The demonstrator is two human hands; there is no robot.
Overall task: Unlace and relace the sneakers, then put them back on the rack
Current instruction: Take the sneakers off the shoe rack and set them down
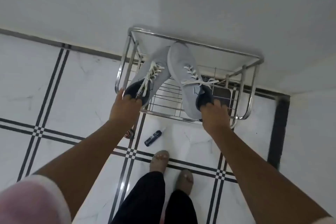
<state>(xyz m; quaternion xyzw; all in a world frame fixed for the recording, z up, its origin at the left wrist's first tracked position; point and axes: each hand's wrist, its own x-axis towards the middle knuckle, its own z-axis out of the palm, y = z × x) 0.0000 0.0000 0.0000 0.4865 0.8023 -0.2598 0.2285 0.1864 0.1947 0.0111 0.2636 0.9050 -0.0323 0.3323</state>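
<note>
Two grey sneakers with white laces hang over the steel wire shoe rack (251, 61), toes pointing toward the wall. My left hand (125, 109) grips the dark heel opening of the left sneaker (152, 76). My right hand (215, 116) grips the heel of the right sneaker (181, 65). The two toes nearly touch above the rack's far rail. Loose lace ends trail from both shoes. Whether the soles rest on the rack's wire shelf I cannot tell.
The rack stands against a white wall on a white tiled floor with black stripes. A small dark object (152, 137) lies on the floor before the rack, beside a round reddish item (129, 134). My feet (160, 162) stand just behind.
</note>
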